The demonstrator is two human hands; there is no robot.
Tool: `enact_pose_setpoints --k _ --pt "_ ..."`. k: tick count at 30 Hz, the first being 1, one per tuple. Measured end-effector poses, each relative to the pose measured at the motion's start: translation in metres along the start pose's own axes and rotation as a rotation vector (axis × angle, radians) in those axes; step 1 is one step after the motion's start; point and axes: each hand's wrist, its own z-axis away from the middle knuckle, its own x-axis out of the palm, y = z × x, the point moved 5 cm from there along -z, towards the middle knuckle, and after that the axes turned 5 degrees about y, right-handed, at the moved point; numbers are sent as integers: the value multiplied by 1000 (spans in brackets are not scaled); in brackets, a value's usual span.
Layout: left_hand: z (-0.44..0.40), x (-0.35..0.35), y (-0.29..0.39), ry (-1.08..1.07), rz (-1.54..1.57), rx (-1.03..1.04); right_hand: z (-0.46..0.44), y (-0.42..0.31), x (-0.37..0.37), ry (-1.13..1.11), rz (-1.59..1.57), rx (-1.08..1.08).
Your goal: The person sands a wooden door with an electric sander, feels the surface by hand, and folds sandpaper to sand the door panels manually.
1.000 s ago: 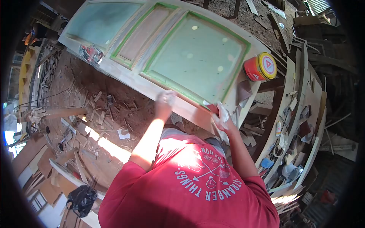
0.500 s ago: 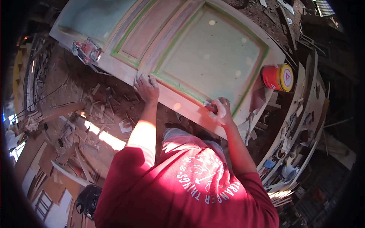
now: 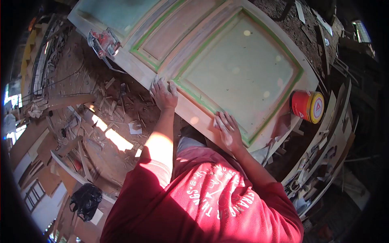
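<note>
My left hand (image 3: 164, 94) rests on the near edge of a large wooden panelled door (image 3: 210, 133), fingers stretched over the rim and holding nothing. To its right, my right hand (image 3: 229, 130) presses down on the door's border, close to the green-edged recess of the pale panel (image 3: 239, 77). Its fingers lie together over the wood. The reddish-brown piece, apparently folded sandpaper, that showed in this hand a moment earlier is now hidden by the fingers and palm. Whitish dust coats both hands.
A red and yellow can (image 3: 306, 106) lies at the door's right side, near a brown sheet (image 3: 282, 126). A dusty red power tool (image 3: 104, 42) sits on the left edge. Wood scraps (image 3: 117, 101) litter the ground; a black bag (image 3: 86, 201) lies lower left.
My right hand has turned from a raised grip showing the reddish-brown piece to lying flat on the border. My left hand stays on the edge. The whole view has shifted slightly.
</note>
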Motion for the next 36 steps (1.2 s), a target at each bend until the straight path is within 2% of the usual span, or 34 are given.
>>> enact_pose_setpoints --k 3,7,9,15,18,21,22,26,29,33,36 --pt "3 0 -2 -15 -8 -17 -5 2 23 18 18 -6" --pt "0 -1 -1 -39 -13 -43 -116 -27 75 1 -32 -31" --pt "0 3 -5 -13 -1 -11 -122 -30 82 21 -61 48" --pt "-2 2 -1 -11 19 -13 -26 30 23 -9 -488 313" --pt "4 3 -4 -33 25 -9 -66 18 21 -15 -615 415" --pt "2 4 -2 -37 28 -10 -108 10 34 33 -558 380" --pt "0 3 -3 -41 29 -6 -110 7 28 -22 -599 408" --pt "1 7 -4 -40 39 -16 -59 26 2 -37 -535 352" --pt "0 5 -2 -41 27 -1 -27 39 -20 107 -505 414" --pt "3 5 -1 -43 -6 -4 -35 24 -33 -159 -766 704" --pt "3 8 -5 -25 -10 9 -65 8 -6 -157 -678 462"
